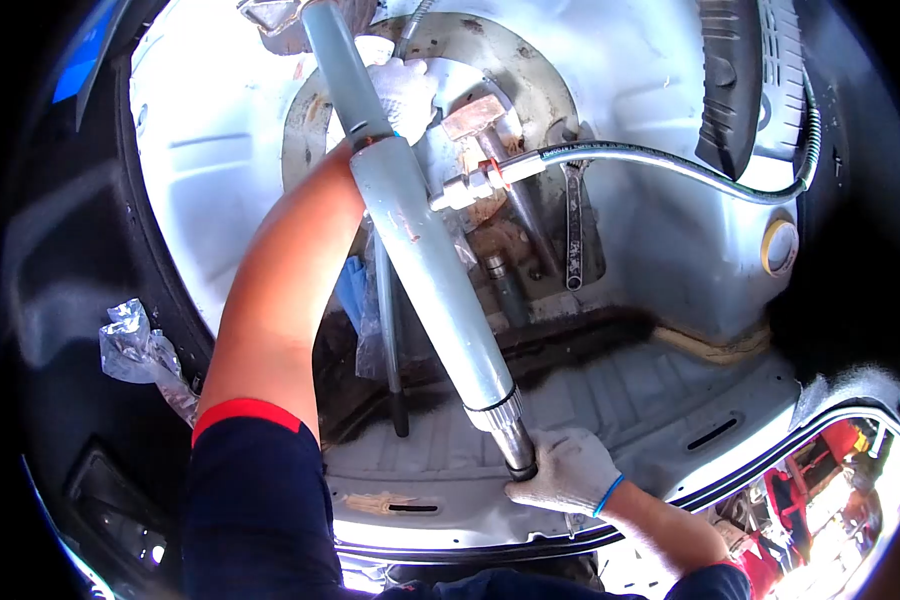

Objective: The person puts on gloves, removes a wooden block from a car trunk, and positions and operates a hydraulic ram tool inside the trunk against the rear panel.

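A long grey hydraulic ram point(425, 265) slants across a car's boot from upper left to lower right. A hose point(660, 163) joins its side through a metal coupling point(467, 188). In a white glove, my right hand point(570, 468) is closed around the narrow black-tipped lower end. My left arm passes beneath the ram, and my gloved left hand point(406, 97) is curled against its upper tube point(348, 70); the tube hides part of that grip. Near the left hand lies a hammer point(480, 120), with a ring spanner point(574, 230) to its right.
A long bar with a dark grip point(390, 340) and clear plastic wrapping point(368, 330) lie below the ram. A metal cylindrical piece point(505, 285) is in the well. Crumpled plastic point(135, 345) rests on the left trim. The boot sill point(610, 440) borders the near side.
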Motion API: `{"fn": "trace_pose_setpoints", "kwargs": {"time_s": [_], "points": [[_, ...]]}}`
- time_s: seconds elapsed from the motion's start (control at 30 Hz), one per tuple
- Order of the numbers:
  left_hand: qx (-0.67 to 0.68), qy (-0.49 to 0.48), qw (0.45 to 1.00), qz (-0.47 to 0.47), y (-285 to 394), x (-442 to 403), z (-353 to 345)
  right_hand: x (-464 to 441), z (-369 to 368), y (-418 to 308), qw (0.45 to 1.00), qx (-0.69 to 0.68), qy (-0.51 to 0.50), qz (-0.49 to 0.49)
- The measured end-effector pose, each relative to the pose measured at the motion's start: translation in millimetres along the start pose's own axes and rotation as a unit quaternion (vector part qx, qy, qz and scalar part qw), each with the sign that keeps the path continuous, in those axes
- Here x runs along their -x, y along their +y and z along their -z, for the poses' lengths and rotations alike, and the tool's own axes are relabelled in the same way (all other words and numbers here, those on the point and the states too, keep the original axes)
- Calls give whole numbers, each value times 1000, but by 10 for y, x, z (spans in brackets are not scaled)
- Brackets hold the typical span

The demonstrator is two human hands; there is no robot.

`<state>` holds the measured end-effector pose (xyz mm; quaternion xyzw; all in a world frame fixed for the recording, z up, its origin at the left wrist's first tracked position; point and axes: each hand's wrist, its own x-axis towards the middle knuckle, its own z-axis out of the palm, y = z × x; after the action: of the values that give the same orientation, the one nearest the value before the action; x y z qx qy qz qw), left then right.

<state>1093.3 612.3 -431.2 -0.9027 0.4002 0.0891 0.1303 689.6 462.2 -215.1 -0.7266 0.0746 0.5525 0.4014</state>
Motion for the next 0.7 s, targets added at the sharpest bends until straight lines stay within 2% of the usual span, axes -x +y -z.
{"fn": "trace_pose_setpoints", "kwargs": {"time_s": [0.07, 0.2, 0.27, 0.4, 0.57, 0.7], "points": [[-13, 42, 999, 0, 8, -19, -31, -9, -30, 25, 1000, 7, 4, -1], [0, 29, 999, 22, 13, -50, -46, -5, -64, 56, 998, 29, 41, 29], [-5, 84, 996, 22, 20, -12, -39, -8, -45, 30, 999, 16, 41, 27], [13, 43, 999, 11, 42, 23, 42, -10, -1, -6, 999, 23, 33, 17], [-10, 91, 995, -44, -14, 101, -9, -13, 25, -43, 999, 8, 36, 27], [-17, 87, 996, -11, 10, 87, -44, -36, 20, -41, 999, 28, 27, 14]]}}
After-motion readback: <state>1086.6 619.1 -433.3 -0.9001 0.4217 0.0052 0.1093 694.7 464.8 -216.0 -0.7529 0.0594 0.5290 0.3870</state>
